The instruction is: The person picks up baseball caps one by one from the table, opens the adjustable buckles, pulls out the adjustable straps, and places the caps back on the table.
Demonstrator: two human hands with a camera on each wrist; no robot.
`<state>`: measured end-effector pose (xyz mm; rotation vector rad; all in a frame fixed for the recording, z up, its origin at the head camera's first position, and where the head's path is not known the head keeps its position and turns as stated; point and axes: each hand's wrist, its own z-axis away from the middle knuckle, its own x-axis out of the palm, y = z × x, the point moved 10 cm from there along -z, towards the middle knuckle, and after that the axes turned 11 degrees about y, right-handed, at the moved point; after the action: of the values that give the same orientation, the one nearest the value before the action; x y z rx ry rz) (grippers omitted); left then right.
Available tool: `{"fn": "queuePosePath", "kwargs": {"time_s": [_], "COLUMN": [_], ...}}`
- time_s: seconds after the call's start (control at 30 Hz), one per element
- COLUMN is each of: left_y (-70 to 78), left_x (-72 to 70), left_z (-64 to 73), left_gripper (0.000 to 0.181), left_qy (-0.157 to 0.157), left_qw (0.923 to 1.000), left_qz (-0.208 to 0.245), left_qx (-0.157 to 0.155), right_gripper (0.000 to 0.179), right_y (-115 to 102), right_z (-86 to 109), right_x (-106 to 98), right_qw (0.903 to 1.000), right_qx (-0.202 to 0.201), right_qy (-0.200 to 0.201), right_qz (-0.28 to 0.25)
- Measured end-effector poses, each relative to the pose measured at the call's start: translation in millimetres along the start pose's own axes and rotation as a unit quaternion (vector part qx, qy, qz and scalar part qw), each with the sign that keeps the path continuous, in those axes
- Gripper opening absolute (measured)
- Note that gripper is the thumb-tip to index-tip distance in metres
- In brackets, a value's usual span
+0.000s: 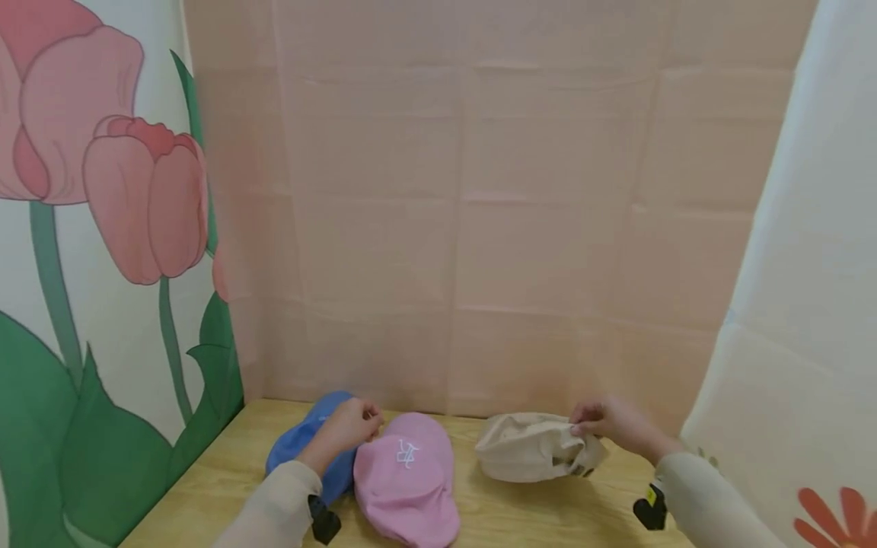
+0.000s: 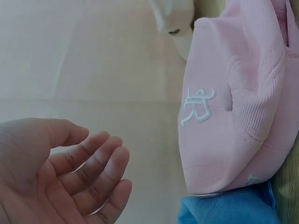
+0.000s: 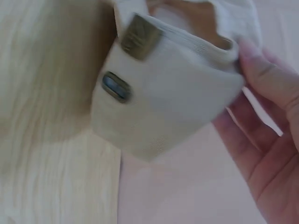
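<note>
With thumb and fingers, my right hand (image 1: pixel 620 426) pinches the edge of a beige cap (image 1: pixel 517 449), which tilts at the right of the table. Its strap and metal buckle (image 3: pixel 140 38) show in the right wrist view. My left hand (image 1: pixel 351 426) hovers above a blue cap (image 1: pixel 294 445) and beside a pink cap (image 1: pixel 404 472) with white embroidery. In the left wrist view the left hand's fingers (image 2: pixel 100 172) are loosely bent, with nothing between them, apart from the pink cap. The pink cap overlaps the blue one.
The wooden table (image 1: pixel 205 487) ends at a pinkish-beige cloth backdrop (image 1: pixel 445 228). A tulip-printed panel (image 1: pixel 116 304) stands on the left, and a pale panel (image 1: pixel 802 342) on the right.
</note>
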<state>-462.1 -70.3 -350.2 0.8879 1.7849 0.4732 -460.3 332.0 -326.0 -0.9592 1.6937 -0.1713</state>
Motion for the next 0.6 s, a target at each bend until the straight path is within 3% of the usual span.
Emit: {"fn": "queuePosePath", "kwargs": {"time_s": [0.1, 0.2, 0.43, 0.6], "left_y": [-1.4, -3.0, -3.5, -2.8], "left_x": [1.2, 3.2, 4.4, 3.7], "left_z": [0.0, 0.4, 3.4, 3.1], "left_gripper": [0.014, 0.014, 0.016, 0.015], "left_qy": [-0.001, -0.004, -0.007, -0.002], "left_qw": [1.0000, 1.0000, 0.9999, 0.9997], "left_qz": [0.001, 0.002, 0.004, 0.008], "left_qx": [-0.002, -0.001, 0.010, 0.023], "right_gripper": [0.014, 0.013, 0.016, 0.020], "right_y": [0.3, 4.7, 19.4, 15.5], "right_z": [6.6, 12.8, 32.9, 44.1], "right_x": [19.9, 35.9, 68.3, 81.6], "right_qw": [0.9967, 0.9920, 0.9734, 0.9608], "right_qx": [0.012, 0.031, 0.115, 0.162], "right_qy": [-0.067, -0.107, -0.183, -0.217], "right_qz": [-0.045, -0.059, -0.077, -0.062]}}
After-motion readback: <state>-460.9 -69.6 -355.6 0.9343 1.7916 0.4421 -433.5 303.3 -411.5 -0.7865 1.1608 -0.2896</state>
